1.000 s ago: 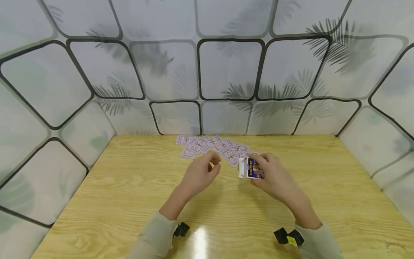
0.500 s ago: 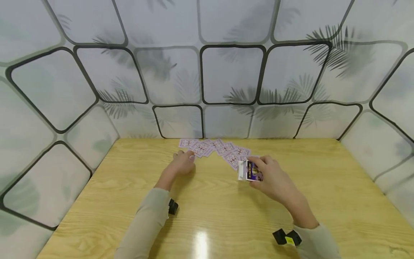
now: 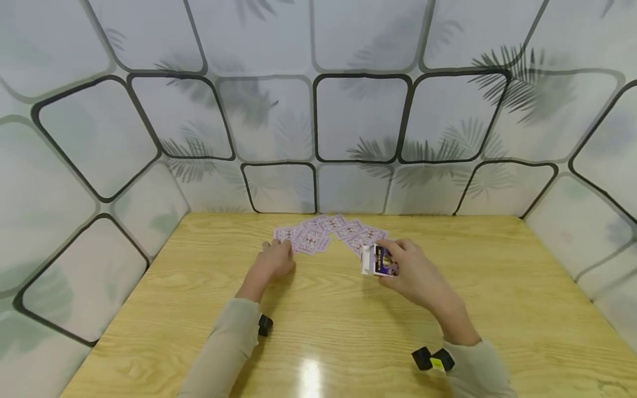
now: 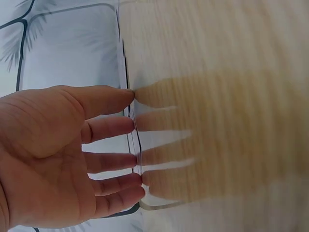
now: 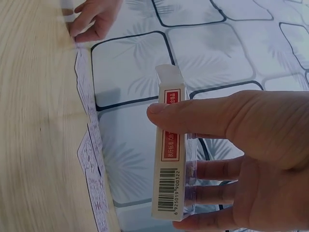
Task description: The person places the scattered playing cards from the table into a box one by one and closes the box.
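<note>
In the head view, several purple-backed playing cards [image 3: 313, 239] lie spread and overlapping at the back of the table. My left hand [image 3: 276, 260] is at the left end of the spread, its fingertips touching the leftmost cards. The left wrist view shows those fingers [image 4: 108, 128] fairly straight, their tips down at the tabletop. My right hand [image 3: 418, 276] grips a small playing card box [image 3: 382, 261] in front of the right-hand cards. Thumb and fingers hold opposite sides of this box, and its white end flap stands out to the left.
A pale wood-grain table [image 3: 348, 331] reaches back to a light curtain [image 3: 358, 116] with dark outlines and leaf prints. This patterned cloth also encloses the left and right sides, right behind the cards.
My left hand has gone left and forward onto the leftmost cards, and these have slid a little toward me. The right hand stays nearly in place with the card box.
</note>
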Demonstrator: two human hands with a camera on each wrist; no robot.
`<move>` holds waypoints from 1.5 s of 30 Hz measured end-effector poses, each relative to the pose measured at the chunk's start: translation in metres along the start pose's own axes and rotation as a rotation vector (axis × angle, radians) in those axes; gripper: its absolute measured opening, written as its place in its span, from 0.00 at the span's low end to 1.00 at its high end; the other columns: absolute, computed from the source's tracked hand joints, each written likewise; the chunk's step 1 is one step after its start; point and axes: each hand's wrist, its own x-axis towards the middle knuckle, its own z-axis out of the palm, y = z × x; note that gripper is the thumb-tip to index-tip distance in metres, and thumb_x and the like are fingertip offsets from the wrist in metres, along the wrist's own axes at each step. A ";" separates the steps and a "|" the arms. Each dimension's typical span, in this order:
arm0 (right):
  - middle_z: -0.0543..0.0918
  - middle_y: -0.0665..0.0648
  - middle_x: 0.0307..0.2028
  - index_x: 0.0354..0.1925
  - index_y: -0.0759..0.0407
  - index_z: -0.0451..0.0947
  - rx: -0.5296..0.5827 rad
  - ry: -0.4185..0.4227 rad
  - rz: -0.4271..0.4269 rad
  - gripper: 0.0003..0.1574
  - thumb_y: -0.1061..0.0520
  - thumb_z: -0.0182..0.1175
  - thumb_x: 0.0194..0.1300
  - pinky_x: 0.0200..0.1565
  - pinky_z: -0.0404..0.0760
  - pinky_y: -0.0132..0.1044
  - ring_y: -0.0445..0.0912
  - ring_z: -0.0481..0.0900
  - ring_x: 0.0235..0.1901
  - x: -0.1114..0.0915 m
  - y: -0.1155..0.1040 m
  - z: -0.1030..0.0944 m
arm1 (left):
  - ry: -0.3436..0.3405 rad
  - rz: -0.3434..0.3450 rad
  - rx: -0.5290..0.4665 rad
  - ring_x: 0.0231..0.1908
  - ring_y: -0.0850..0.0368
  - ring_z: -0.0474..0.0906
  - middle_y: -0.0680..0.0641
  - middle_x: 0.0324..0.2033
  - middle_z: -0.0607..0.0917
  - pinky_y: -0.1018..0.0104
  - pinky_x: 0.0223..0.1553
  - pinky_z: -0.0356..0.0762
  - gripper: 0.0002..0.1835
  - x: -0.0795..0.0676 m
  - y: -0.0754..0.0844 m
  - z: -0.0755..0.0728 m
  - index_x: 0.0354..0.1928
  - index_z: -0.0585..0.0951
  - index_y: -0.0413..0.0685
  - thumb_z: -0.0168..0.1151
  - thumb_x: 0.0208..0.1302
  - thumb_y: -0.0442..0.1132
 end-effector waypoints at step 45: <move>0.72 0.66 0.56 0.71 0.55 0.67 0.040 -0.037 0.047 0.47 0.53 0.73 0.56 0.34 0.76 0.43 0.54 0.73 0.45 0.027 -0.003 0.016 | -0.004 0.044 -0.795 0.23 0.54 0.77 0.43 0.27 0.84 0.64 0.27 0.75 0.18 0.007 0.011 -0.005 0.53 0.73 0.33 0.64 0.61 0.27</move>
